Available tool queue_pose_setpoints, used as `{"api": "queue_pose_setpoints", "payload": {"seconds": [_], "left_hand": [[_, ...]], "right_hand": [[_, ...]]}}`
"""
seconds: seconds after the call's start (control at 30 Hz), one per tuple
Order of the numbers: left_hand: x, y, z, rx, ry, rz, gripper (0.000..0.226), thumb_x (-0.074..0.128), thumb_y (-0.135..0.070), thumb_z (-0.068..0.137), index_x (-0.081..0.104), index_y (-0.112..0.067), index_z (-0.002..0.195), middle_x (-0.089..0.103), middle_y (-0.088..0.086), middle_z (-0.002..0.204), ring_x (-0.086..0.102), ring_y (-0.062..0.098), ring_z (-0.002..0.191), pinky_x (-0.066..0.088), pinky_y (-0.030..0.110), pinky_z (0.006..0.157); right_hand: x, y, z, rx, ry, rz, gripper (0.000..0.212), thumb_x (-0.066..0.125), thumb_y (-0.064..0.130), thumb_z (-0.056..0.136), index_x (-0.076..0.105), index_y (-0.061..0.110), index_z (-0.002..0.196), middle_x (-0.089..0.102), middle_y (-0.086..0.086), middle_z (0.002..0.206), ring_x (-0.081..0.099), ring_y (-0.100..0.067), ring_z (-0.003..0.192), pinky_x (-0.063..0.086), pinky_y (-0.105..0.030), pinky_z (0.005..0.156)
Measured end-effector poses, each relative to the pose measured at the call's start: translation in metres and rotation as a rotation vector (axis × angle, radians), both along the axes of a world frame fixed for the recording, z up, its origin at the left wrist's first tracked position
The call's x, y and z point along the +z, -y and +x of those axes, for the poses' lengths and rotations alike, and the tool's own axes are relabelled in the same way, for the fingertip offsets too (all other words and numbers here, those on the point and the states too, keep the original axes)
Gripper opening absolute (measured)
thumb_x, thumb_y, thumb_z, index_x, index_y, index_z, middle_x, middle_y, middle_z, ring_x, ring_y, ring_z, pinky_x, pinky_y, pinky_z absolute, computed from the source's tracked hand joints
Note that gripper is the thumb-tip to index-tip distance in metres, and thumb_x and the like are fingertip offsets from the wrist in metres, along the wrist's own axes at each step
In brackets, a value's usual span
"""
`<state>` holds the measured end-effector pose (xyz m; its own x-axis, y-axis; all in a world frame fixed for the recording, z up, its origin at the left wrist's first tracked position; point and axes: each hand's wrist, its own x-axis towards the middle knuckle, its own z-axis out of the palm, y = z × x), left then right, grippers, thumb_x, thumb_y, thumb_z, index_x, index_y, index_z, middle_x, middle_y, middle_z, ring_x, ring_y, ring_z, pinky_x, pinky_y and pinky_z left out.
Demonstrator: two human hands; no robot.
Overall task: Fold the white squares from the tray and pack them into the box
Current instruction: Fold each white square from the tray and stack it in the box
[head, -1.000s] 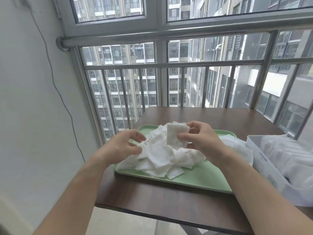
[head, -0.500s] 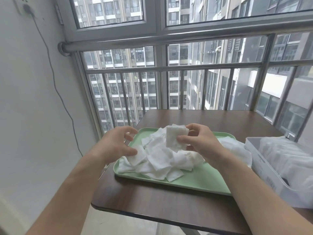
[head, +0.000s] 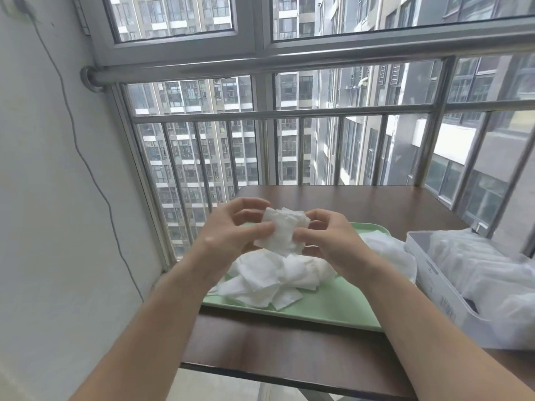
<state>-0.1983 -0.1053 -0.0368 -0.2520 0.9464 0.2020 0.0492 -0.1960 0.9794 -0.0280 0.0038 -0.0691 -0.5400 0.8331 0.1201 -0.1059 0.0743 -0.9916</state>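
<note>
This looks like the enclosed balcony of a high-rise flat. A small dark wooden desk [head: 362, 201] stands against a big window [head: 260, 39] guarded by steel railing bars [head: 289, 112]. Apartment towers [head: 188, 146] stand close outside, and a thin cable [head: 75, 140] trails down the plain white wall [head: 37, 212] from a socket [head: 18, 5].

Soft matt white squares [head: 282, 237], smooth green plastic tray [head: 327, 309] — glossy dark wood-grain table [head: 275, 345].

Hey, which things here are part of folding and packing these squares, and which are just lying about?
Part of the job:
- white square, pinched by left hand and right hand
- pile of squares
- green tray
- box

Just there:
- table
- wall cable
- window railing
</note>
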Motion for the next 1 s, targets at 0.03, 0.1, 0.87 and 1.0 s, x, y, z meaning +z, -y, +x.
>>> {"api": "queue_pose_setpoints", "payload": {"seconds": [0.03, 0.1, 0.87, 1.0], "left_hand": [[-0.003, -0.005, 0.005, 0.021, 0.005, 0.007, 0.038, 0.08, 0.0, 0.075, 0.066, -0.006, 0.11, 0.076, 0.011, 0.102, 0.073, 0.032, 0.093, 0.06, 0.048, 0.085], [-0.008, -0.013, 0.012, 0.096, -0.033, 0.023, 0.033, 0.079, 0.002, 0.079, 0.067, -0.008, 0.108, 0.076, 0.011, 0.103, 0.073, 0.033, 0.095, 0.059, 0.052, 0.086], [-0.011, -0.014, -0.038, 0.42, -0.763, -0.116, 0.01, 0.063, -0.034, 0.097, 0.061, -0.025, 0.092, 0.067, -0.003, 0.084, 0.067, 0.016, 0.071, 0.048, 0.03, 0.061], [-0.026, -0.016, -0.067, 0.378, -0.974, -0.478, 0.022, 0.069, -0.043, 0.09, 0.063, -0.029, 0.106, 0.066, -0.003, 0.106, 0.063, 0.017, 0.093, 0.054, 0.035, 0.082]], "right_hand": [[0.001, 0.001, 0.0, 0.011, -0.017, -0.01, 0.032, 0.074, -0.005, 0.082, 0.06, -0.012, 0.11, 0.071, -0.017, 0.089, 0.07, -0.024, 0.075, 0.058, -0.03, 0.066], [0.003, 0.001, 0.001, 0.029, -0.05, -0.024, 0.036, 0.075, -0.003, 0.081, 0.058, -0.014, 0.111, 0.07, -0.018, 0.091, 0.069, -0.026, 0.076, 0.057, -0.03, 0.067], [0.01, 0.009, 0.003, 0.076, -0.075, -0.06, 0.031, 0.076, 0.001, 0.082, 0.059, -0.004, 0.107, 0.069, -0.012, 0.093, 0.072, -0.024, 0.084, 0.059, -0.031, 0.068], [0.008, 0.009, 0.002, 0.063, -0.052, -0.052, 0.03, 0.076, 0.001, 0.082, 0.06, -0.004, 0.107, 0.07, -0.009, 0.088, 0.071, -0.024, 0.082, 0.061, -0.035, 0.072]]}}
